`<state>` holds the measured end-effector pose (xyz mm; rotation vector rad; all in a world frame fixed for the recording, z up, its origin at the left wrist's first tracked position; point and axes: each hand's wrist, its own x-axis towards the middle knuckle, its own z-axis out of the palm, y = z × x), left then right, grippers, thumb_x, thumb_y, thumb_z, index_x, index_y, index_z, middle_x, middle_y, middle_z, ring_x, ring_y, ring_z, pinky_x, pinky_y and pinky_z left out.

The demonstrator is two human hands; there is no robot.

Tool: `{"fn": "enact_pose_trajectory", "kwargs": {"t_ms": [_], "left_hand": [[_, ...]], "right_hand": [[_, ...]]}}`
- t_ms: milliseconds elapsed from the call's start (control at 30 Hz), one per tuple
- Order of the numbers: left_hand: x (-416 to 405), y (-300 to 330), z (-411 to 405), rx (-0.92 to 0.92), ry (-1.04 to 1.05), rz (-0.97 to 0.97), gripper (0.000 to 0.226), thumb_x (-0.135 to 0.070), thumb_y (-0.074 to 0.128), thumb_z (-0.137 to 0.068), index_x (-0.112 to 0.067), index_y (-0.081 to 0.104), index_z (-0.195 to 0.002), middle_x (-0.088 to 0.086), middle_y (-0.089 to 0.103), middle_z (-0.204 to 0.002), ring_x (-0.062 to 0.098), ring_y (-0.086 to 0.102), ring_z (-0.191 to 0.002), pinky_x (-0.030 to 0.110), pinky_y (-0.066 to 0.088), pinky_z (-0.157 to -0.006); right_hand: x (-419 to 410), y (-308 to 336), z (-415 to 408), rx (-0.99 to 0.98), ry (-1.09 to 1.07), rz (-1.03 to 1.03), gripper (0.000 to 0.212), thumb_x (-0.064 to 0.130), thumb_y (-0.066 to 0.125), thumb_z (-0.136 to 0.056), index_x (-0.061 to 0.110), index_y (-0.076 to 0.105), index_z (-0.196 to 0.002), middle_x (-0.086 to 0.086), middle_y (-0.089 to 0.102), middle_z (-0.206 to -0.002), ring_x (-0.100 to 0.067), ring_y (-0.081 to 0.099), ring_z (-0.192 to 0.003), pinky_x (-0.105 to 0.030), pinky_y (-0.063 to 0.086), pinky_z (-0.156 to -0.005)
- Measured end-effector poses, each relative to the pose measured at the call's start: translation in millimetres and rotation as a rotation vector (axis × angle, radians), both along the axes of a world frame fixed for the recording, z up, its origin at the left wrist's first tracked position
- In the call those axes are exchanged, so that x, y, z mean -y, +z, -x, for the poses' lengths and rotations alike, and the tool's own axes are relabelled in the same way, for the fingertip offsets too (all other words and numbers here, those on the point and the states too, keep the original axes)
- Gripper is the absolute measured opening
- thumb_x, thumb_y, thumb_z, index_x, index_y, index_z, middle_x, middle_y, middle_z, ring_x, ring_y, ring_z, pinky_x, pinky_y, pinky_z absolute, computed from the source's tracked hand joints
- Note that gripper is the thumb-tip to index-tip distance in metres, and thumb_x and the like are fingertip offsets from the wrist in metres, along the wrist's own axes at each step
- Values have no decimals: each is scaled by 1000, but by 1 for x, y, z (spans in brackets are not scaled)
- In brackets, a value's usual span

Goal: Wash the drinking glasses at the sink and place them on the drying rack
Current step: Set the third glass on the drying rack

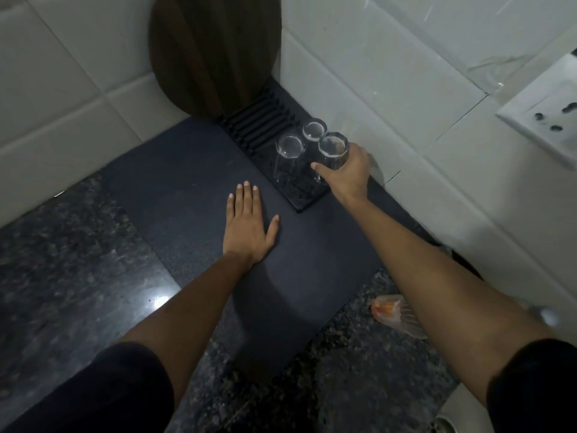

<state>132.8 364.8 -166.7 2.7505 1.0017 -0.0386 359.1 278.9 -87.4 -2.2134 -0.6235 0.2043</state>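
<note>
Three clear drinking glasses stand upside down on a black drying rack (307, 204) in the corner by the tiled wall. My right hand (349, 173) grips the nearest glass (332, 147) around its side. A second glass (288, 154) stands to its left and a third glass (313, 129) behind it, both free of my hands. My left hand (249, 228) rests flat, fingers straight, on the dark mat (175, 189) in front of the rack.
A dark wooden board (215, 48) leans upright in the corner behind the rack's slots. A wall socket (543, 110) sits at the right. A crumpled plastic wrapper (390, 310) lies on the granite counter (62, 276) under my right forearm. A sink drain (446, 425) shows at bottom right.
</note>
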Motion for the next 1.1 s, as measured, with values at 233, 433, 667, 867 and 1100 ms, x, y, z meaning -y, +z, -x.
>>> {"fn": "enact_pose_trajectory", "kwargs": {"t_ms": [233, 433, 667, 867, 1100], "left_hand": [[1, -2, 3, 41, -20, 36, 84, -61, 22, -105, 0, 12, -162, 22, 9, -170, 35, 1, -159, 50, 2, -129], [15, 8, 14, 100, -65, 114, 79, -54, 33, -103, 0, 24, -160, 24, 17, -169, 36, 9, -158, 46, 5, -130], [113, 14, 44, 137, -268, 216, 83, -60, 36, -100, -3, 28, -160, 20, 23, -168, 34, 15, -157, 44, 8, -130], [190, 5, 59, 99, -478, 159, 75, -51, 34, -107, 1, 25, -160, 23, 23, -167, 35, 17, -157, 45, 12, -129], [235, 22, 62, 103, -486, 184, 68, -38, 38, -109, 2, 21, -160, 22, 17, -169, 34, 12, -158, 41, 7, -130]], "right_hand": [[26, 7, 16, -76, -26, -31, 92, 31, 94, -75, 6, 46, -150, -8, 55, -139, -15, 54, -123, -20, 45, -103], [108, 49, 42, -167, -155, -149, 75, 31, 81, -89, 15, 44, -152, -2, 55, -134, -15, 58, -120, -33, 51, -105], [246, 68, 101, 17, -44, 86, 69, 58, 76, -87, 15, 61, -139, -5, 64, -130, -17, 61, -120, -31, 50, -103], [291, 50, 136, 10, 75, 431, 89, 56, 80, -81, 25, 39, -154, -15, 49, -142, -40, 49, -131, -51, 50, -101], [325, 43, 167, -70, -156, 53, 78, 35, 86, -73, 30, 49, -142, -4, 62, -130, -21, 63, -116, -44, 56, -94]]}}
